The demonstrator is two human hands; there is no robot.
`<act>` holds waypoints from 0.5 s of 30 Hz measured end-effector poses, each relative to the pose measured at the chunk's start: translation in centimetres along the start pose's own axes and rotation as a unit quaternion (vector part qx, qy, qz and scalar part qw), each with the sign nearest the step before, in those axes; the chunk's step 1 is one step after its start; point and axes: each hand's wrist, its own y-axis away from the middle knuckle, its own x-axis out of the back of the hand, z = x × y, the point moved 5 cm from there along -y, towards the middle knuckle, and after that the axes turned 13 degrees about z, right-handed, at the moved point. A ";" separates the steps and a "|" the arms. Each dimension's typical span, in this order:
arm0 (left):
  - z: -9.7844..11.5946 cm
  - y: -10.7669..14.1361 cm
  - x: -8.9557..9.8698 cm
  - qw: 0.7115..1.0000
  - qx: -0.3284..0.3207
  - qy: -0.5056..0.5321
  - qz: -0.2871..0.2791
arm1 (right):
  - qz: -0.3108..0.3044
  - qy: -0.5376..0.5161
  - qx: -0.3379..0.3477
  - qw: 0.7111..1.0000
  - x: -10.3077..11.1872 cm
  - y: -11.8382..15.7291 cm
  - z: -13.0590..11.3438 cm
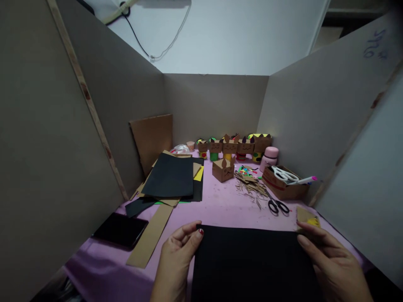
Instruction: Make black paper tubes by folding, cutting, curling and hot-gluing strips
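A sheet of black paper (252,264) is held up at the bottom of the head view, its lower edge out of frame. My left hand (181,256) pinches its upper left corner between thumb and fingers. At the upper right corner my right hand (330,256) grips it the same way. Behind the sheet, a small cardboard box with a cat face (223,170) sits on the pink cloth (217,209). Black-handled scissors (277,206) and a heap of cardboard scraps (252,185) lie to its right.
Black and brown sheets (171,176) are stacked at left, near a dark tablet (121,230) and a cardboard strip (153,237). Several cat-faced figures (229,147) line the back. A pink bottle (269,158) and a box of tools (283,186) stand at right, within grey partitions (214,100).
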 end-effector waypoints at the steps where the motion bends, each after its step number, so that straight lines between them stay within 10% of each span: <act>1: 0.0 0.0 0.0 1.000 0.003 0.005 -0.001 | -0.007 -0.002 -0.009 1.000 0.0 -0.1 0.1; 15: 0.6 0.2 0.2 0.997 0.037 -0.024 0.057 | -0.185 -0.073 -0.116 0.973 -3.4 1.0 0.7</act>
